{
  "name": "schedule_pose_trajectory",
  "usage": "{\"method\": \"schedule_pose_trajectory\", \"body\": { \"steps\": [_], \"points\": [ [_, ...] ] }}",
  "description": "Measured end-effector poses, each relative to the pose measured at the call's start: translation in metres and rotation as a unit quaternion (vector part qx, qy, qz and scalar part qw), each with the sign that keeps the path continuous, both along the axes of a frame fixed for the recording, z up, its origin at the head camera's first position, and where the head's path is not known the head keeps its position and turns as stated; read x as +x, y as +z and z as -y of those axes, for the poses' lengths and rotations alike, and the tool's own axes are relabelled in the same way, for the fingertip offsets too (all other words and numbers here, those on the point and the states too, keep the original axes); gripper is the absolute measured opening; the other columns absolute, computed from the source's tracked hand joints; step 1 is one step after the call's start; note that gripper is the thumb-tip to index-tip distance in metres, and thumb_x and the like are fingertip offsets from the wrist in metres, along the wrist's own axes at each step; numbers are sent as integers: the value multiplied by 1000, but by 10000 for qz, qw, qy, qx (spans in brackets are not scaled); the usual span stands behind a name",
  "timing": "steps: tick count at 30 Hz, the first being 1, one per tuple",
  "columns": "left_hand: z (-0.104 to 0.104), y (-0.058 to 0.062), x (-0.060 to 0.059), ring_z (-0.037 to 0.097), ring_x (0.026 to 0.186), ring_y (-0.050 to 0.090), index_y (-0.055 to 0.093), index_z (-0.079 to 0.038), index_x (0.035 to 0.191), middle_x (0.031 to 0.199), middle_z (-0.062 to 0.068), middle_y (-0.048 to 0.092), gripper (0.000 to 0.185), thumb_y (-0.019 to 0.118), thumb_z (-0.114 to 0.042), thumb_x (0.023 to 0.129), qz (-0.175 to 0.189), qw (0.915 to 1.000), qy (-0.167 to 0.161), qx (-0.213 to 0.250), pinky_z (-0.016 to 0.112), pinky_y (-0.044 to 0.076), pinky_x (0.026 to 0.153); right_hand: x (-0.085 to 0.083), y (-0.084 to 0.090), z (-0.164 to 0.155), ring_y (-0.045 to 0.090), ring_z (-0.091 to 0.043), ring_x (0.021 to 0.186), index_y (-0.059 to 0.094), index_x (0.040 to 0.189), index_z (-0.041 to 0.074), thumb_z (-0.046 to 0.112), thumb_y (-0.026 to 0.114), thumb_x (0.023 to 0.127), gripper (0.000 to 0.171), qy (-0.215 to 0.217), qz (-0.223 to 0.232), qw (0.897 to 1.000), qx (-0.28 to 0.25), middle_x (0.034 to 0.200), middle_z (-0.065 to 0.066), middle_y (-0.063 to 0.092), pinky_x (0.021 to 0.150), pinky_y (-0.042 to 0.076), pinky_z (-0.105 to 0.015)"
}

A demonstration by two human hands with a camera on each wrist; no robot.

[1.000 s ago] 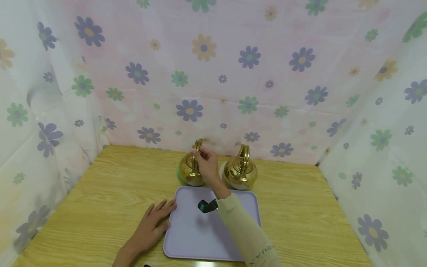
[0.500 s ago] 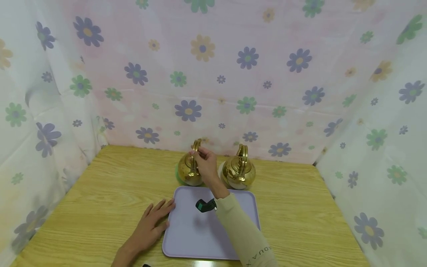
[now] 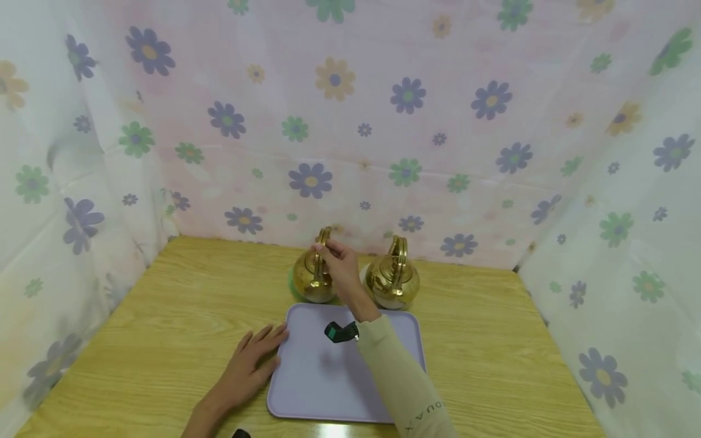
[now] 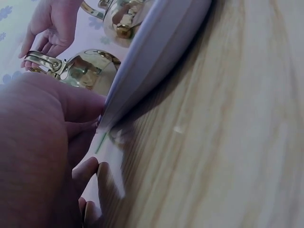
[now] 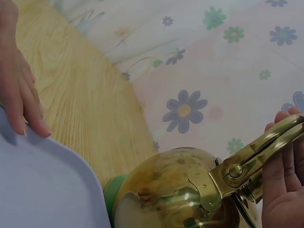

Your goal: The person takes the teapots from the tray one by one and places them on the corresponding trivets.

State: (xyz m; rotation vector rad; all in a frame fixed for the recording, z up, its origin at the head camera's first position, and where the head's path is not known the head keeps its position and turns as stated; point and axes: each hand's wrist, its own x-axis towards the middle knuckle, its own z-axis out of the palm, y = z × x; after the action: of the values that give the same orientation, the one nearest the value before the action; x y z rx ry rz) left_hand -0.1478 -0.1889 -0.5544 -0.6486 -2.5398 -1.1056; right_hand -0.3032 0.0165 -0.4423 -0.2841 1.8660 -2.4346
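Nearest, the left hand [image 3: 249, 365] lies flat on the wooden counter [image 3: 164, 316], fingers [image 5: 23, 114] straight and touching the edge of a lilac tray [image 3: 328, 377], which holds nothing. Beyond the tray, the right hand [image 3: 342, 267] pinches the upright handle [image 5: 251, 166] of the left brass kettle [image 3: 312, 280], which sits on a green coaster [image 5: 113, 190]; it looks gripped but not yet lifted. A second kettle [image 3: 393, 281] stands just beside it. Only the right wrist view shows the handle's hinge close up; only the left wrist view shows the tray's underside.
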Motion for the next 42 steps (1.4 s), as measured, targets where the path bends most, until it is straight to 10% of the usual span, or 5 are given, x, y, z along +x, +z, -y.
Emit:
{"method": "schedule_pose_trajectory", "body": {
  "steps": [10,20,31,36,42],
  "points": [
    [-3,2,-7,49,136,48,64,-4,137,147,14,58,44,68,-9,94,83,9998,-171,66,72,22,107,13,-7,-12,67,-24,117,57,141,-2,7,58,103,39,-354,22,9994,-4,134,-22,64,100,54,-33],
    [1,7,-10,47,130,55,64,-3,136,143,14,61,44,69,-5,92,-129,9989,-81,-447,75,30,104,41,-34,-18,61,-25,128,51,145,-4,-1,62,98,49,-686,-72,9965,-468,139,-24,61,96,53,-19],
    [-3,17,-7,45,128,58,65,-1,134,141,13,63,42,69,-5,92,-130,9963,50,-850,71,36,105,72,-54,-39,52,-39,135,53,142,-8,1,65,97,48,-638,-828,9910,831,142,-26,57,110,47,-40],
    [-2,19,-6,43,129,58,65,-4,136,140,11,64,44,69,-8,92,-41,9937,199,-1101,70,35,107,87,-55,-51,46,-32,143,52,145,-3,10,67,97,52,-490,-1408,9660,2112,150,-19,53,118,35,-55],
    [-2,23,-2,42,130,57,64,-6,137,140,11,64,46,70,-14,93,-78,9890,379,-1427,69,34,109,110,-51,-61,33,-31,150,41,155,2,26,64,101,63,-64,-1895,8976,3980,160,-14,40,118,32,-57]
  ]
}}
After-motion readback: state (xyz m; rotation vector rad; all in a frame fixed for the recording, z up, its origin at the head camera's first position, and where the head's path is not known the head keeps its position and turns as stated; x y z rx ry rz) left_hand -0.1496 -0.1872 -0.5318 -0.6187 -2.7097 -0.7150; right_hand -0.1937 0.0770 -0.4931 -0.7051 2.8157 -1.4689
